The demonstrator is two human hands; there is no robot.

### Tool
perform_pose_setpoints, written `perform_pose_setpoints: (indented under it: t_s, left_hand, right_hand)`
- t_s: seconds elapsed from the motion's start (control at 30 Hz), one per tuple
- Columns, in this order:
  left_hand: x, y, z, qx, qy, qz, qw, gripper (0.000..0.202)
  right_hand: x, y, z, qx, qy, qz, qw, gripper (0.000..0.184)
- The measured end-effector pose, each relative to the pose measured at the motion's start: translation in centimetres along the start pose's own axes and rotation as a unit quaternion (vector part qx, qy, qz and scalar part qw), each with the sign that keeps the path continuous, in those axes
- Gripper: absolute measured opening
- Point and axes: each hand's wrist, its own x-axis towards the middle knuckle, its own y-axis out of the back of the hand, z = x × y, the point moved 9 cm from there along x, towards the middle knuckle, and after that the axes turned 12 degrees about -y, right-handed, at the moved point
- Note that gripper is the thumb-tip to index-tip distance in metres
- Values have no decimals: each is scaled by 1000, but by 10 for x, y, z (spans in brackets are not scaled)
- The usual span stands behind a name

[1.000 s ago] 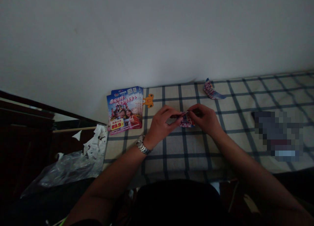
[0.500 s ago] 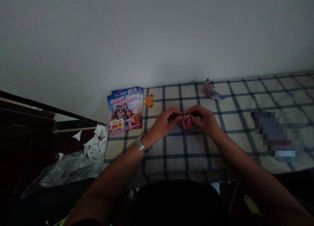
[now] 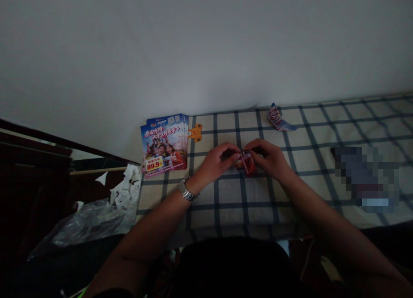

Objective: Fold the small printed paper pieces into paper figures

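Note:
Between my two hands is a small piece of folded printed paper [image 3: 248,164], red and dark, with a pale dotted-looking strip along one fold. My left hand [image 3: 218,161] pinches its left upper edge between thumb and fingers. On the other side, my right hand [image 3: 269,158] grips the right upper edge the same way. Both hands hold it low over the checked cloth. A stack of printed flyers [image 3: 164,147] lies left of my left hand. Beyond my right hand rests a crumpled, folded flyer [image 3: 278,118] in blue and red.
The checked cloth [image 3: 226,194] covers the surface up to the wall [image 3: 206,52]. A dark, pixelated object [image 3: 358,173] lies at the right. At the lower left are clear plastic wrapping [image 3: 93,218] and torn white paper [image 3: 127,186].
The paper between my hands has tilted, so more of its red face and pale strip shows at the lower right. My hands have hardly moved.

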Motion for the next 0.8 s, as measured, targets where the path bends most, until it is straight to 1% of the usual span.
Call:
perform_pose_setpoints:
  t_s: [0.2, 0.43, 0.6, 0.8]
  left_hand:
    - [1, 0, 0, -5, 5, 0, 1000, 27]
    - [0, 0, -1, -18, 2, 1, 1000, 26]
    - [0, 0, 1, -30, 4, -1, 1000, 28]
    - [-1, -2, 0, -33, 8, -6, 999, 29]
  right_hand:
    - [1, -1, 4, 33, -18, -14, 999, 13]
    - [0, -1, 5, 24, -28, -20, 999, 18]
    - [1, 0, 7, 26, -23, -15, 999, 16]
    - [0, 0, 6, 18, -19, -18, 999, 18]
